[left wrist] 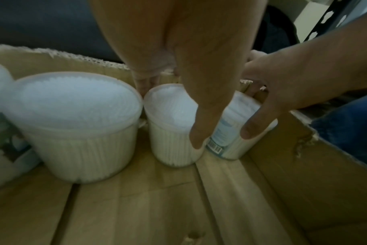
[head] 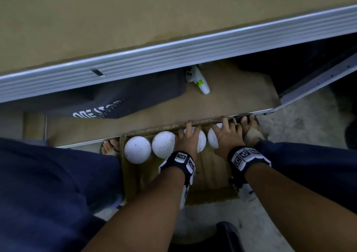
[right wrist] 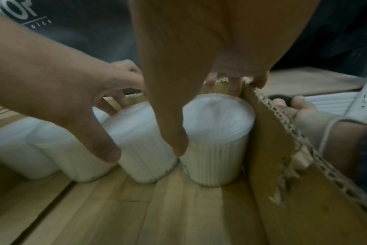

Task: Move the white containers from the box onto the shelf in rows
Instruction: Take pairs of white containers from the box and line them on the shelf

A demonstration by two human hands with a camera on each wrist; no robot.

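Several white ribbed containers stand in a row along the far wall of the cardboard box (head: 133,178) on the floor. My left hand (head: 188,135) grips the third container (head: 201,141), with the thumb (left wrist: 197,132) on its near side and the fingers behind it. My right hand (head: 228,133) grips the rightmost container (right wrist: 218,132) in the box corner, thumb (right wrist: 180,142) in front and fingertips at the box rim. Two containers (head: 137,149) (head: 163,144) stand free to the left. The shelf board (head: 135,19) with its metal edge (head: 173,52) lies above.
On the lower shelf board (head: 231,101) lie a dark bag with white lettering (head: 116,102) and a white handheld device (head: 199,81). My sandalled feet (head: 249,128) (head: 109,147) flank the box. A grey metal upright (head: 318,81) stands at the right.
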